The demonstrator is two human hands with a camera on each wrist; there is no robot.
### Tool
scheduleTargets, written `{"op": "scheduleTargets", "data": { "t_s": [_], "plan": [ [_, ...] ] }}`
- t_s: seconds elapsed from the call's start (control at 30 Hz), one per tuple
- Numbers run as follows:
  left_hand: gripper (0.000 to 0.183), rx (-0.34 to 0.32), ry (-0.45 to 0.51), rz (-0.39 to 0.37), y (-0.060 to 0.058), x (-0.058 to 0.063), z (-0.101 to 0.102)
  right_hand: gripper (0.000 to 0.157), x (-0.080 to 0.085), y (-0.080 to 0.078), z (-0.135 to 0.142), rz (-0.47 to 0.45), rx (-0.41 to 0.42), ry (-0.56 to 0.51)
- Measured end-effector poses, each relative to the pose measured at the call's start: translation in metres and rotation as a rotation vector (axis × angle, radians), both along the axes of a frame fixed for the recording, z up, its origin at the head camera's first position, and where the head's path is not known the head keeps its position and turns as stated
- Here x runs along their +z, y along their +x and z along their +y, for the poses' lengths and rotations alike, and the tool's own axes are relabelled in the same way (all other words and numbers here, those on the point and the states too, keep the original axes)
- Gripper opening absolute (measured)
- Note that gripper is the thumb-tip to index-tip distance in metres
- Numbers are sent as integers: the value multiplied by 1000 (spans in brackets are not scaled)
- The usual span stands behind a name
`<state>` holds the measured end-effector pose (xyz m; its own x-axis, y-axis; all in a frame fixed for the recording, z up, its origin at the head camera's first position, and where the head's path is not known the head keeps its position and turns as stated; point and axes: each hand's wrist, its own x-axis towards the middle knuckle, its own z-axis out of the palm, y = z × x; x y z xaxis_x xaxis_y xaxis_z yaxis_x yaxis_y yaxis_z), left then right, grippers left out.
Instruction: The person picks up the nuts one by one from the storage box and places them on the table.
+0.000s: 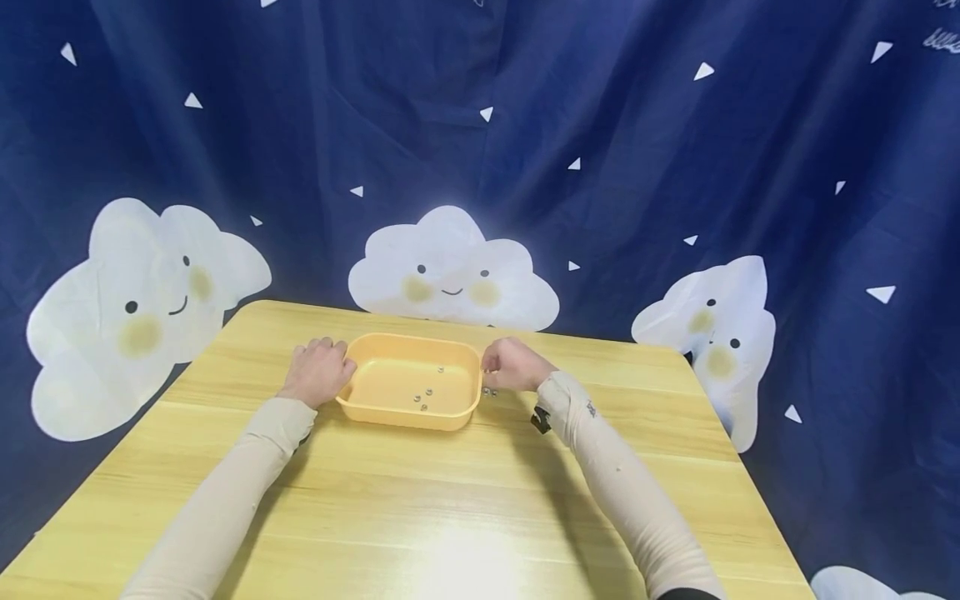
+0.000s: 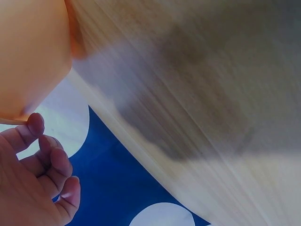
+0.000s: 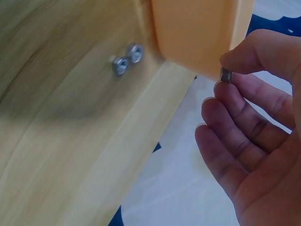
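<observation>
A shallow orange-yellow plastic bin (image 1: 405,421) sits on the table, with several small metal nuts (image 1: 429,392) on its floor. My left hand (image 1: 318,372) grips the bin's left rim; in the left wrist view its fingers (image 2: 56,167) are curled, with the forefinger at the rim. At the right end of the bin, my right hand (image 1: 516,364) pinches one hex nut (image 3: 226,75) between thumb and fingers, close to the bin's wall. Two more nuts (image 3: 121,66) lie on the tabletop just outside the bin, below this hand.
The light wood-grain table (image 1: 390,508) extends in front of the bin and to both sides. Behind it hangs a dark blue curtain (image 1: 420,158) with white clouds and triangles. A dark band (image 1: 540,419) shows at the right wrist.
</observation>
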<state>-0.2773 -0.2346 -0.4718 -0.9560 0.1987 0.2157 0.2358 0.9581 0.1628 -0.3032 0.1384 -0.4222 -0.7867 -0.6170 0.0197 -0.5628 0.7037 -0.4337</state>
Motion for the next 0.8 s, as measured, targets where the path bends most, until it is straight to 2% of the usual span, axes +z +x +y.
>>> {"op": "scheduleTargets", "data": {
  "t_s": [0.23,0.8],
  "plan": [
    [31,-3,3,-13,0,1,-1,13,-7,-1,9,-2,-32,33],
    [29,0,10,-23,0,0,-1,6,-24,-2,22,-68,-108,103]
  ]
}}
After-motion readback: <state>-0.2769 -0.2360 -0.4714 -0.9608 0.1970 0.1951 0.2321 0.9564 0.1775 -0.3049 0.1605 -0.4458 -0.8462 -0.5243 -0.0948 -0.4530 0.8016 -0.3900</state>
